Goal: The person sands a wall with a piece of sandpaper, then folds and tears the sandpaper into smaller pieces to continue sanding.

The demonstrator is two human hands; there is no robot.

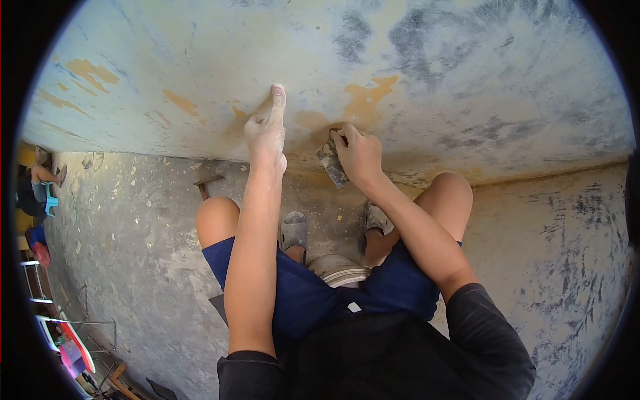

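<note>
Whitish dust covers my left hand (pixel 267 133), raised in front of the patchy painted wall (pixel 227 40). Its thumb points straight up, the other fingers are folded in, and nothing shows in them. My right hand (pixel 359 153) is at the lower part of the wall, its fingers closed on a worn, dusty grey piece of sandpaper (pixel 331 162). That piece hangs down on the left side of the hand, its top edge under the fingertips. Orange-yellow patches (pixel 370 97) show through the pale paint just above the right hand.
A pale round bucket (pixel 337 270) is between my legs, behind my sandalled feet. A small wooden piece (pixel 208 183) is on the rough concrete floor (pixel 133 233) near the wall. At far left are a blue stool (pixel 50 198), part of another person, and chairs (pixel 70 343).
</note>
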